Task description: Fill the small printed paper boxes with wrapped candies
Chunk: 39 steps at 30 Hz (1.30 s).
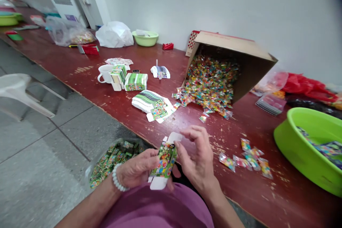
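Note:
My left hand (143, 166) is closed around the side of a small green printed carton (166, 156), held above my lap. White flaps stick out at both its ends. At the upper end, my right hand (197, 153) has its thumb and forefinger on the top flap. A stack of flat, unfolded cartons (145, 100) lies on the table beyond my hands. To the right lie several wrapped candies (251, 161). Behind them, a tipped cardboard box (253, 51) spills a heap of wrapped candies (211, 82) onto the table.
Below the table edge on the left stands a clear bag of filled-looking green cartons (112, 160). A green basin (288, 142) is at the right. A white mug (104, 73) and bundled cartons (136, 81) stand further back. A plastic stool (18, 87) is on the floor.

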Tool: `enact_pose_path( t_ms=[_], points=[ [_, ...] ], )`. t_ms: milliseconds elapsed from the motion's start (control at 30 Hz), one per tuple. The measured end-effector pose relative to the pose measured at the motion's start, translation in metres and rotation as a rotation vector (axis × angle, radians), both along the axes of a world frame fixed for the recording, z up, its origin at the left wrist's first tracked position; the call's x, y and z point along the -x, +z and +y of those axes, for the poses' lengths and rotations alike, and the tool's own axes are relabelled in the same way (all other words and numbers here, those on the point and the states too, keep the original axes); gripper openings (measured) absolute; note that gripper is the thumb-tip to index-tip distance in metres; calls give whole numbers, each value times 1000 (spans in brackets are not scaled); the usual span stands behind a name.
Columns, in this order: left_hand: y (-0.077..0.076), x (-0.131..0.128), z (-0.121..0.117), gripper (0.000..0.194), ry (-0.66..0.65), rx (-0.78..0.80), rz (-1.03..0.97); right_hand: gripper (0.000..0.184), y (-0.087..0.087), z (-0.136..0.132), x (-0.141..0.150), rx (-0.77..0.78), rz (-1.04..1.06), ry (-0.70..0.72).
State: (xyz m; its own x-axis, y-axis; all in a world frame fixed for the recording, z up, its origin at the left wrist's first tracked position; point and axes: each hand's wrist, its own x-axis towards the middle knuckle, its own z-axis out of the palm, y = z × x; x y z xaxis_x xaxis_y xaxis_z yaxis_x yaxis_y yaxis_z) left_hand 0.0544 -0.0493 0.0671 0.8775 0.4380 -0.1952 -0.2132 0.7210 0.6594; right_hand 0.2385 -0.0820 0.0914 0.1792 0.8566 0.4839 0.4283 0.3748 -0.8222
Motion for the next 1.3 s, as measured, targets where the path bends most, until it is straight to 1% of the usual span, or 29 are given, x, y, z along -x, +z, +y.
enact_pose_path(
  t_ms=[33,67,100,167,233,300,400,467,567,633,700,767,800,833,867,900,967,1000,1033,1100,1133,1167,1200,1267,1300],
  points=[
    [0,-1,0,45,31,11,-14,20,1,-2,-1,-55,-142,-31],
    [-1,-2,-1,42,52,21,-20,21,2,-3,-1,-66,-248,-17],
    [-1,-3,-1,40,63,24,-15,22,2,-4,-2,-44,-315,23],
    [-3,-5,-2,36,63,14,22,19,3,-5,-3,29,-366,105],
    [-5,-6,-2,33,62,1,68,13,4,-5,-5,94,-372,148],
    [-8,-7,-1,32,58,-17,104,11,5,-4,-7,185,-371,181],
    [-14,-7,0,36,19,-46,154,10,3,-1,-12,325,-318,235],
    [-17,-7,2,35,2,-104,193,7,-2,1,-14,373,-217,305],
    [-20,-6,6,21,-28,-323,303,10,-12,2,-16,414,-51,468],
    [-20,-6,7,16,-63,-451,395,8,-19,1,-17,447,-30,523],
    [-19,-6,8,12,-137,-475,471,6,-24,-1,-17,496,-42,552],
    [-18,-7,8,9,-192,-439,497,13,-28,-3,-18,559,14,610],
    [-17,-8,8,10,-191,-422,492,15,-30,-4,-18,580,63,634],
    [-16,-9,8,11,-164,-420,485,13,-32,-4,-18,581,102,626],
    [-15,-10,9,14,-114,-431,487,11,-35,-4,-18,560,114,567],
    [-14,-10,9,17,-50,-445,504,11,-38,-3,-18,519,102,460],
    [-13,-12,11,23,65,-427,555,20,-43,0,-17,430,60,219],
    [-14,-14,11,26,107,-396,570,25,-45,1,-17,408,62,161],
    [-15,-15,11,28,136,-355,567,27,-47,3,-16,406,90,164],
    [-19,-19,10,32,154,-281,524,17,-50,4,-14,425,192,269],
    [-21,-22,10,33,152,-257,498,16,-50,3,-13,426,239,300],
    [-23,-26,10,33,153,-247,480,21,-51,3,-12,419,276,288],
    [-24,-29,10,32,162,-254,468,24,-52,2,-11,412,301,234],
    [-25,-35,10,29,228,-340,465,27,-53,1,-11,407,307,100],
    [-25,-37,10,28,283,-401,468,28,-54,1,-12,415,295,60]
  ],
)
